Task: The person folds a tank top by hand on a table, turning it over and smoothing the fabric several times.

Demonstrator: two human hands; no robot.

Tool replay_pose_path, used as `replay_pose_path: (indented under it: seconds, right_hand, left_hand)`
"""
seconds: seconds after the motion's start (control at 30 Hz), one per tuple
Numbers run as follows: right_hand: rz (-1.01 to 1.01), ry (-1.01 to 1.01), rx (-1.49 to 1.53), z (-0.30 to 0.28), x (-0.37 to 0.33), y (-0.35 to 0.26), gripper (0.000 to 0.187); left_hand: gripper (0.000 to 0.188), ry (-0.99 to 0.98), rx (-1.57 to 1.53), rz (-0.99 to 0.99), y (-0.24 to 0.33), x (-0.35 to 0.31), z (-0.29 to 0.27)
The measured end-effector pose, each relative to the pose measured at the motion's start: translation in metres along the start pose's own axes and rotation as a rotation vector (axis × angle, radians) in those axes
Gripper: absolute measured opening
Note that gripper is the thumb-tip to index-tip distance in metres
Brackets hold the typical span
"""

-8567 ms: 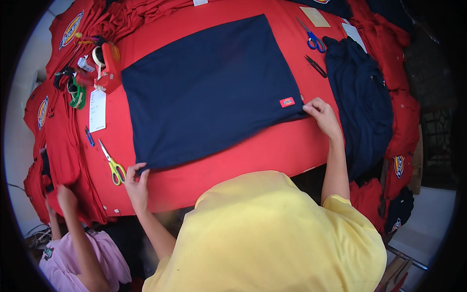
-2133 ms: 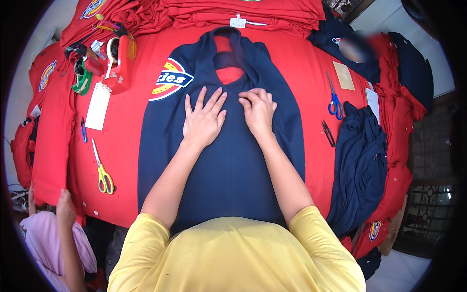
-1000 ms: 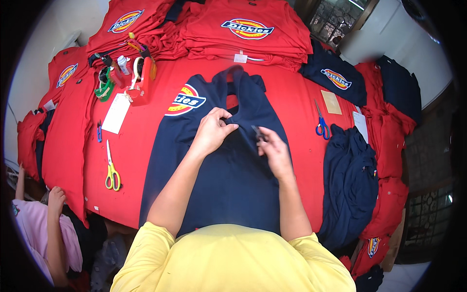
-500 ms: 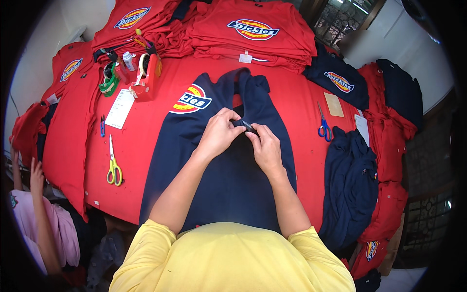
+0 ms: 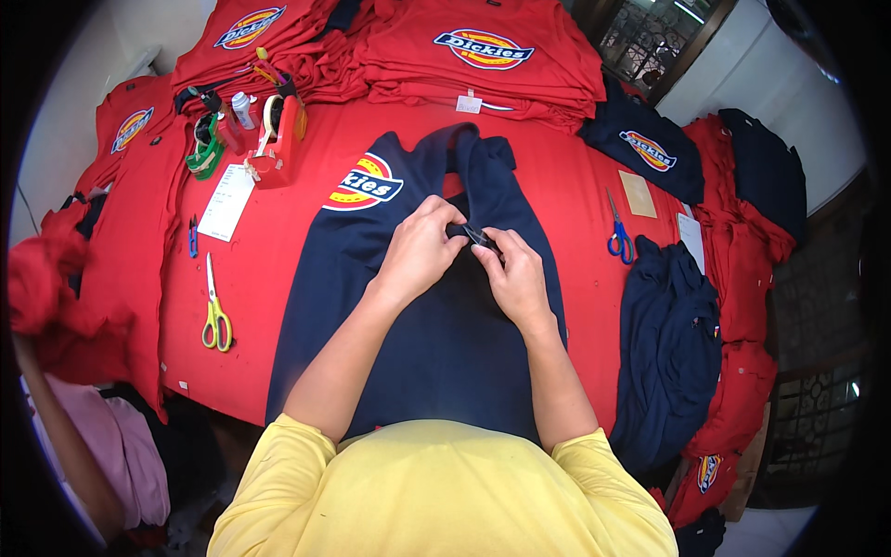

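A navy garment (image 5: 418,348) lies spread in front of me, with a printed logo patch at its upper left. The fingers of my left hand (image 5: 419,251) pinch the fabric near its opening. Close beside them, my right hand (image 5: 515,278) grips small dark thread snips (image 5: 476,235), their narrow pointed blades against the pinched cloth. Most of the snips' handle is hidden by my fingers.
Yellow-handled scissors (image 5: 215,320) and blue snips (image 5: 193,237) lie left; blue-handled scissors (image 5: 620,239) lie right. Tape dispensers (image 5: 277,153) stand beyond a paper slip (image 5: 225,202). Folded red shirts (image 5: 483,79) are stacked behind; a crumpled navy garment (image 5: 664,362) lies right. A co-worker's arm (image 5: 70,446) is at left.
My hands stay at the same spot on the garment; the snips have turned slightly in my right hand. At left, the co-worker has swung up a red garment, blurred by motion.
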State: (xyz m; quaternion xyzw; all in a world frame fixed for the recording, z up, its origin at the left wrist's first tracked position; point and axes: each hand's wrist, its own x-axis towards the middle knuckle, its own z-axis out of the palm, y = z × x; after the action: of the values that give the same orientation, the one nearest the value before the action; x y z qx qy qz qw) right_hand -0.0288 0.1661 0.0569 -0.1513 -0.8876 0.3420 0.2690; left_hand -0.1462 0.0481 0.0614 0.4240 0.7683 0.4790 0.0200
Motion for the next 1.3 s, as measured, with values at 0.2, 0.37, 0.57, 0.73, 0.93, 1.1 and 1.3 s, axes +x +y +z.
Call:
replay_pose_path:
  seconds: [0.2,0.37,0.57,0.73,0.93,1.1,1.3]
  right_hand:
    - [-0.005,-0.004,-0.044,-0.002,0.0,0.001,0.023]
    - [0.007,-0.015,-0.07,-0.005,0.001,0.001,0.024]
    - [0.028,-0.04,-0.051,-0.006,0.0,-0.002,0.026]
    - [0.025,0.117,-0.252,-0.007,0.017,0.057,0.03]
    - [0.455,0.22,-0.885,-0.055,0.022,0.205,0.04]
    - [-0.005,0.241,-0.564,-0.023,0.069,0.149,0.033]
    - [-0.453,-0.368,-0.265,0.152,0.119,-0.004,0.069]
  left_hand:
    - [0.022,0.004,0.048,0.041,-0.001,-0.001,0.001]
    - [0.021,0.005,0.093,0.071,0.001,-0.002,0.002]
    - [0.018,0.014,0.128,0.094,0.0,-0.003,0.002]
    - [0.039,-0.031,0.138,0.009,-0.013,-0.017,-0.009]
    - [0.053,0.008,0.461,-0.188,-0.059,-0.127,-0.087]
    - [0.057,0.067,0.65,-0.698,-0.054,-0.26,-0.129]
    - [0.026,0.119,0.072,-0.816,-0.009,-0.265,-0.127]
